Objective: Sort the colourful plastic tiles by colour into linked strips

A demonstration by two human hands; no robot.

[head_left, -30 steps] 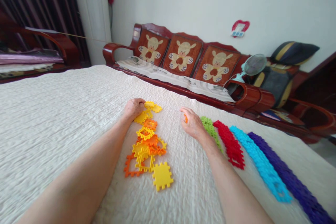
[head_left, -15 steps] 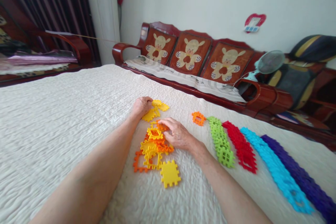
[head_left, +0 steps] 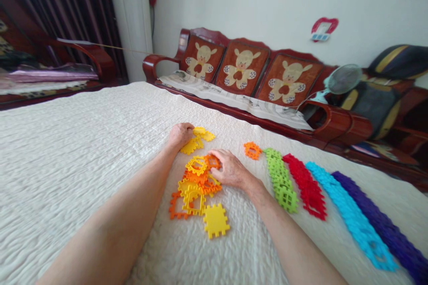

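My left hand (head_left: 181, 135) rests on the cover with curled fingers, beside several yellow toothed plastic building pieces (head_left: 193, 145); its fingertips are mostly hidden. Nearer to me, my right hand (head_left: 230, 169) has its thumb and fingers round an orange building piece (head_left: 212, 161) at the edge of a mixed pile. In that pile, yellow frames (head_left: 198, 165) and orange frames (head_left: 177, 207) overlap one another. A solid yellow square piece (head_left: 216, 221) lies flat at its near end.
On the right lie an orange piece (head_left: 253, 150) and rows of green (head_left: 281, 180), red (head_left: 306, 187), light blue (head_left: 354, 218) and purple pieces (head_left: 377, 218). A quilted white cover (head_left: 83, 142) spreads underneath. Behind stand a wooden sofa (head_left: 160, 60) and a small fan (head_left: 344, 79).
At the top of the pile, a yellow frame has shifted and now lies apart from the orange piece at my right fingers. My right hand has moved slightly right; my left hand stays put.
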